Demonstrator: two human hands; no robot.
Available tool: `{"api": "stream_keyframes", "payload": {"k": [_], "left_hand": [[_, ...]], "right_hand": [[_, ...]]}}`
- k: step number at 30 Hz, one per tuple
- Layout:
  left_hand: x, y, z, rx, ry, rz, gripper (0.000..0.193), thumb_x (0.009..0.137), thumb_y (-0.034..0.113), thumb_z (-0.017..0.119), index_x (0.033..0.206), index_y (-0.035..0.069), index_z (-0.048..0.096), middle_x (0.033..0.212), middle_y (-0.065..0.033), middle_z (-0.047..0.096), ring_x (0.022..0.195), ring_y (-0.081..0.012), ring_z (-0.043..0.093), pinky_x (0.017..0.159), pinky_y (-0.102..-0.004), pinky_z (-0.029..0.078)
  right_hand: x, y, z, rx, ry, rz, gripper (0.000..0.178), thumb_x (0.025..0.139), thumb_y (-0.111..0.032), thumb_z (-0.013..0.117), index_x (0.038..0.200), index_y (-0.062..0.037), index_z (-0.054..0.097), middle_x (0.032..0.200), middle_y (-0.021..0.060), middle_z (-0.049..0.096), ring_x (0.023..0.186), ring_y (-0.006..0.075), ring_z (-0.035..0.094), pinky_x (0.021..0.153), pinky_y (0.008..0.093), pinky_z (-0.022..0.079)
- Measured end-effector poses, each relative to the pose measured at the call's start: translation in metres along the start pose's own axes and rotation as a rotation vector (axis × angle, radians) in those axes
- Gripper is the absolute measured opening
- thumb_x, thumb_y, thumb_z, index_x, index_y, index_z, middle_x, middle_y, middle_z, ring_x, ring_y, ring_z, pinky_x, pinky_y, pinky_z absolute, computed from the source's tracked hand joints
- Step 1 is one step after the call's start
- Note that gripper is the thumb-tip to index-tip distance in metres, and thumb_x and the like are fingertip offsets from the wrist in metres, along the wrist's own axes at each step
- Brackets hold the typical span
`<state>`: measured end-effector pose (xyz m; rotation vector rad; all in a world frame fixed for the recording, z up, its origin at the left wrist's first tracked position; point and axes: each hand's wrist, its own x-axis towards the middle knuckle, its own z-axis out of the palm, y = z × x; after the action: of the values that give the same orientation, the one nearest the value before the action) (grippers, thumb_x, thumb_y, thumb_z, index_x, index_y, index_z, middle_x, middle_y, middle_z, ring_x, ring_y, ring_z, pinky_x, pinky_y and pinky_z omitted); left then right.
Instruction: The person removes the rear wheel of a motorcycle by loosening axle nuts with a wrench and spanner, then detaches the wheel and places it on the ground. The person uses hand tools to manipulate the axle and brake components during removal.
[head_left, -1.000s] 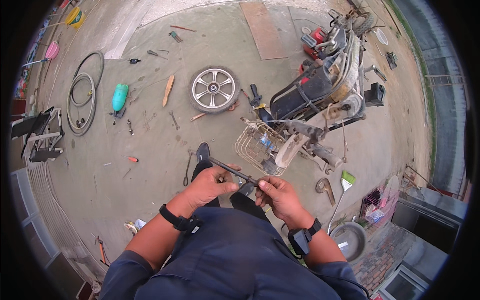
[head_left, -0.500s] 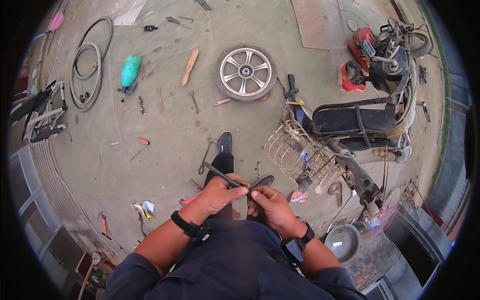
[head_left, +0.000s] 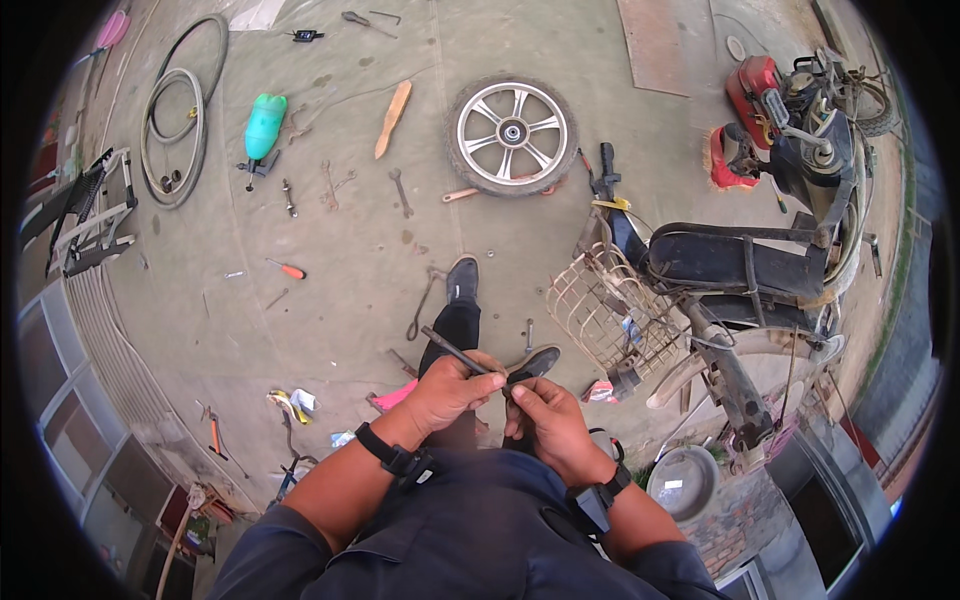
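Observation:
A dark, thin rod-like bar (head_left: pixel 450 346) lies slantwise in my left hand (head_left: pixel 448 395), its far end sticking out to the upper left past the fingers. The thumb presses along it. Close beside, my right hand (head_left: pixel 553 422) has thumb and fingers pinched together at the bar's near end; whether they grip the bar itself or a small piece on it is hidden. Both hands are held in front of my body, above my shoes (head_left: pixel 463 280). A long dark wrench-like tool (head_left: pixel 421 308) lies on the ground just beyond the left hand.
A spoked wheel with tyre (head_left: pixel 463 160) lies ahead. To the right stands a partly dismantled electric bike (head_left: pixel 720 262) with a wire basket (head_left: pixel 590 300). Spanners (head_left: pixel 401 193), a screwdriver (head_left: pixel 291 271), a green bottle (head_left: pixel 265 125) and tyres (head_left: pixel 204 135) lie leftward. A grey basin (head_left: pixel 712 485) sits lower right.
The view has shifted a little, so ground objects appear slightly moved. Both hands keep nearly the same place, with the bar still in the left and the right fingers pinched near its end.

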<state>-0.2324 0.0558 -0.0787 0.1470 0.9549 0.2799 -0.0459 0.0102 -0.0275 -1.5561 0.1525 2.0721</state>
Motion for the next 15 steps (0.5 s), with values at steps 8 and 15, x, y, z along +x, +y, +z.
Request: {"api": "stream_keyframes", "payload": {"k": [8,15], "left_hand": [[0.006,0.014,-0.008,0.042,-0.08,-0.059,0.02,0.091,0.019,0.074,0.104,0.005,0.066,0.077,0.0024,0.057,0.064,-0.0052,0.049,0.055,-0.0207,0.038],[0.008,0.019,-0.034,-0.207,0.022,0.064,0.017,0.091,0.013,0.071,0.105,0.004,0.066,0.077,0.0003,0.058,0.063,-0.0083,0.052,0.053,-0.0212,0.037]], "right_hand": [[0.01,-0.003,-0.004,-0.107,-0.02,-0.061,0.019,0.101,-0.02,0.059,0.104,-0.0008,0.063,0.079,0.0064,0.067,0.067,0.013,0.065,0.061,0.0243,0.05],[0.011,-0.002,-0.013,-0.203,0.041,-0.078,0.021,0.101,-0.019,0.06,0.107,0.0006,0.062,0.082,0.0064,0.066,0.068,0.0142,0.066,0.061,0.0241,0.05]]}}
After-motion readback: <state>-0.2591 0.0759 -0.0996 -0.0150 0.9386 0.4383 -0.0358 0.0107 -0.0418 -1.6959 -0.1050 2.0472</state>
